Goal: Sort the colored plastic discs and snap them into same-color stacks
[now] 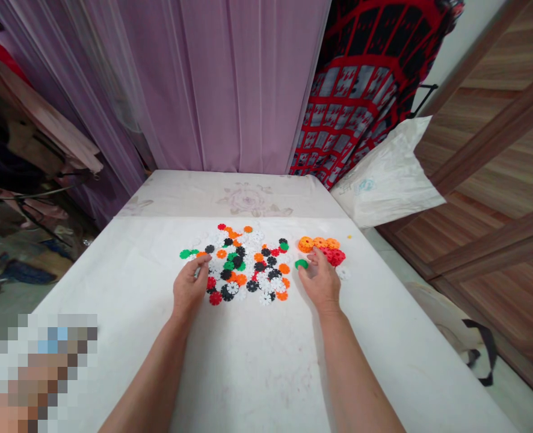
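Note:
Many notched plastic snowflake discs (pixel 233 288) in white, black, orange, red and green lie in a loose, overlapping spread. My left hand (pixel 191 287) is at the spread's left edge, near a black disc (pixel 209 249). Its thumb and index finger are apart, and I see nothing between them. With thumb and fingers, my right hand (pixel 323 282) grips a green snowflake disc (pixel 301 264) right of the spread. Beyond that hand sit a row of orange discs (pixel 319 243) and a bunch of red discs (pixel 337 257), partly hidden by the fingers. White discs (pixel 343 273) lie beside it.
A white cloth covers the table (pixel 248 355). A small yellow-orange piece (pixel 349 237) lies near its right side. A white bag (pixel 388 174) stands off the right edge, and a purple curtain (pixel 230 84) hangs behind. Clothes (pixel 36 114) hang at left; a blurred patch covers the lower left.

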The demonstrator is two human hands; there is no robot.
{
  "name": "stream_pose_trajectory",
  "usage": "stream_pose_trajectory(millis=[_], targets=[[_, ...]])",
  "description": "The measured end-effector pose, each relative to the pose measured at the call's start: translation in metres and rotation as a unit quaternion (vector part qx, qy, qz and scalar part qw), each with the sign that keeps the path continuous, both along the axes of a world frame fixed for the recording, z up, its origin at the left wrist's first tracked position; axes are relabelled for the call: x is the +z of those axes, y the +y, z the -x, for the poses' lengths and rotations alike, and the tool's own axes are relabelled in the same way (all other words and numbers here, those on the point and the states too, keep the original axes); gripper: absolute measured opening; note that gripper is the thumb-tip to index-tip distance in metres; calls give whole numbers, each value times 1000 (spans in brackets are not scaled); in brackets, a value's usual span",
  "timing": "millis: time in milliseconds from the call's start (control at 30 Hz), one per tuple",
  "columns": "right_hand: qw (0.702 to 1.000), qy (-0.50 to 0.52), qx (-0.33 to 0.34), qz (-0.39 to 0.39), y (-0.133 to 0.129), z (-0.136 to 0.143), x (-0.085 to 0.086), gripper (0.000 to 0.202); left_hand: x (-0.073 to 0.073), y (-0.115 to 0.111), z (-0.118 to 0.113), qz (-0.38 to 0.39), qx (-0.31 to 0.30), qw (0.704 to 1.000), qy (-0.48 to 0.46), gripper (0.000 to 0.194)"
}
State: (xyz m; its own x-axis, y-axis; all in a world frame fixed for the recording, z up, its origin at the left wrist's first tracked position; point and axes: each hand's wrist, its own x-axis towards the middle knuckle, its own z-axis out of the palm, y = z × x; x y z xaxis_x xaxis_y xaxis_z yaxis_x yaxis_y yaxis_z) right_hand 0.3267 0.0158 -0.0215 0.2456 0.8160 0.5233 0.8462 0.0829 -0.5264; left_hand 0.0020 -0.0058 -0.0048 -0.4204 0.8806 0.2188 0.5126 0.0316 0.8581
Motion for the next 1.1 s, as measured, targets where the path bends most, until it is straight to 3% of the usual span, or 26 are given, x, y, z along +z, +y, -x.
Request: stream_pose_trajectory(millis=[1100], targets=[[999,19,-9,36,-3,-3,-3,49,-1,0,0,-7,-3,1000,5,31]])
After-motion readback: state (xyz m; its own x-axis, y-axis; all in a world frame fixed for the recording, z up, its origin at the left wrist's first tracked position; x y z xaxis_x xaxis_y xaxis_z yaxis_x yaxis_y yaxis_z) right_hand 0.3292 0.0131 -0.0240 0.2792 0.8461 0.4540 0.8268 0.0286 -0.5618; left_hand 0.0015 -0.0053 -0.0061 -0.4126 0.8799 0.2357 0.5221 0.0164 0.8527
